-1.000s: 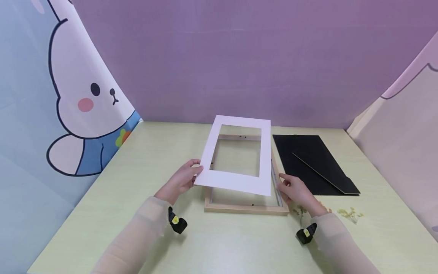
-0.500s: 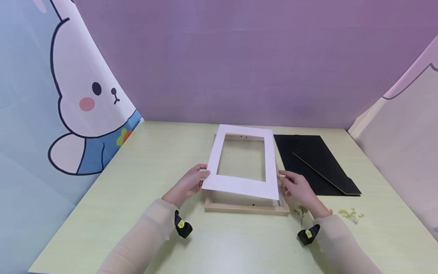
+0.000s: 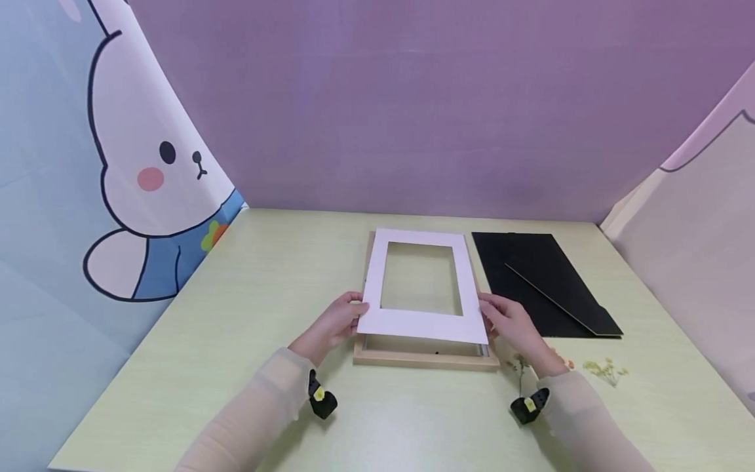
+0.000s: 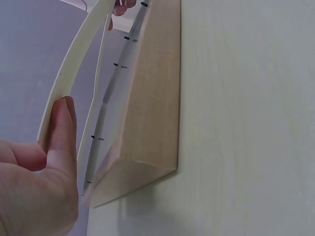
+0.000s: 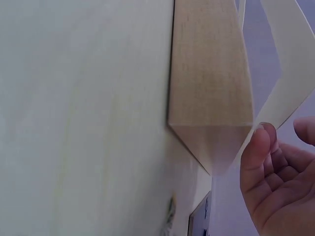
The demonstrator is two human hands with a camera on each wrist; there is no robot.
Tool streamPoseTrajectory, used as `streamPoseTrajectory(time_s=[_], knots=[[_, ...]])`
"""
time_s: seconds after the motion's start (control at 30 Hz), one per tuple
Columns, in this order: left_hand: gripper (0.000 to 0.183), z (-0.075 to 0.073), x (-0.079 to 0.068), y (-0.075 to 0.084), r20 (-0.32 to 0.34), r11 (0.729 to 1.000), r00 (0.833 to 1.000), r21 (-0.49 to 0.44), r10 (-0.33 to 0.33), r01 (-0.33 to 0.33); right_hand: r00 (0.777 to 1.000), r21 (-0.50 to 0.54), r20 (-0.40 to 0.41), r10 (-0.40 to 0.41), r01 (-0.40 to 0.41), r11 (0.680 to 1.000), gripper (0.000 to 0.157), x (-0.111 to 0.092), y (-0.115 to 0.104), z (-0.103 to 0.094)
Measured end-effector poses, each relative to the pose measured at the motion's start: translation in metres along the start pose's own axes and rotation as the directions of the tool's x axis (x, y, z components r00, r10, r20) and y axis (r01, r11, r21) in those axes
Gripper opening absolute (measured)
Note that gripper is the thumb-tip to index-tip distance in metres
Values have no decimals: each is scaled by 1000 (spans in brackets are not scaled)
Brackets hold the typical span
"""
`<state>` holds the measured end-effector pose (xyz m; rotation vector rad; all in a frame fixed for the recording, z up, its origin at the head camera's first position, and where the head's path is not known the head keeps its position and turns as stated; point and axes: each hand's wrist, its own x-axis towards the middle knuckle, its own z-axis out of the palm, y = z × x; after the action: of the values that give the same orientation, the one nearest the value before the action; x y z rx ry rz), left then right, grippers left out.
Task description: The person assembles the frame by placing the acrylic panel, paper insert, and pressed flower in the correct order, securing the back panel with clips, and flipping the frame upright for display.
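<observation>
Head view: black board [image 3: 525, 252] out right, yellow dried flowers [image 3: 607, 371] nearer, and here's the white mat [image 3: 421, 322] over the wooden frame [image 3: 425, 358], table [image 3: 283, 262] visible through both. Left wrist: left hand [image 4: 42, 189] pinching the mat, clear of the frame's rail. Right wrist: right hand [image 5: 280, 189], fingers bent, thumb apart, by the mat's edge; contact, can't tell.

The pale yellow-green, faintly grained tabletop [image 3: 289, 262] carries a rectangular light-wood frame [image 3: 425, 360], lying flat near the middle. Right of the frame lies a flat black rectangular board [image 3: 545, 278], crossed by a thin slanting edge. Closer to the front lie a dried yellow flower sprig [image 3: 608, 372], a dark thin-stemmed sprig [image 3: 520, 364] and a small orange piece [image 3: 569, 363], partly hidden.
</observation>
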<state>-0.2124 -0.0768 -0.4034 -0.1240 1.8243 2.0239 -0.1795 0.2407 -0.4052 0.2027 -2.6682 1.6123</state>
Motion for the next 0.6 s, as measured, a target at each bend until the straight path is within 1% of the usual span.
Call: streamPoseTrajectory(time_s=[0.17,0.43,0.6], knots=[[24,2,0,-4,-22,1000,1000,12,-5,5,1000,-45,-2,4,-4,999,40,2,4,1],[29,3,0,-10,-18,1000,1000,7,-13,13,1000,-73,2,13,-12,997,41,3,6,2],[28,4,-2,-11,-27,1000,1000,15,-16,16,1000,-89,21,2,0,996,41,3,6,1]])
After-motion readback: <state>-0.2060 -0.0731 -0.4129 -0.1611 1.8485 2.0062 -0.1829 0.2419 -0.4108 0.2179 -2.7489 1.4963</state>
